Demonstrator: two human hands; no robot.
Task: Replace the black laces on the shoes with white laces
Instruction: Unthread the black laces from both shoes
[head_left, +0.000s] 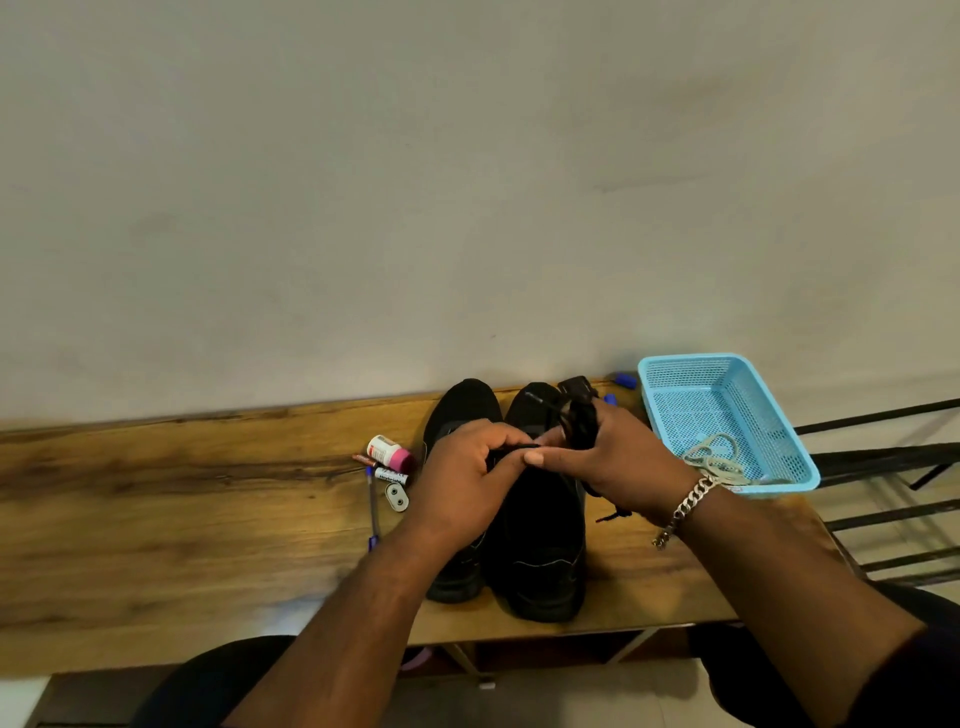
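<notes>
Black on black makes this hard to read: two shoes (540, 519) stand side by side on the wooden surface (208, 519), toes toward the wall, and the black lace (579, 426) is being worked out of the right-hand one. The left hand (462, 478) is curled over the eyelets, fingertips pinching a short run of lace. The right hand (618, 462) touches it thumb to thumb and is clamped round a gathered bundle of loose lace that stands up from the fist; a frayed end (613, 515) trails out below the wrist onto the surface. The white laces (714, 460) lie coiled in the near corner of the blue basket (675, 369), just beside the right wrist with its chain bracelet (685, 506).

The lace looks light, limp and a little grippy, so it should bunch and snag in the eyelets rather than slide freely. It is best taken close to the eyelet and drawn out one crossing at a time, with the other hand steadying the soft upper. The white ones are best fed by their stiff tips.

Left of the shoes lie a pink-capped bottle (388, 451), a battery (390, 475), a pen (373, 506) and a small metal piece (397, 496).
</notes>
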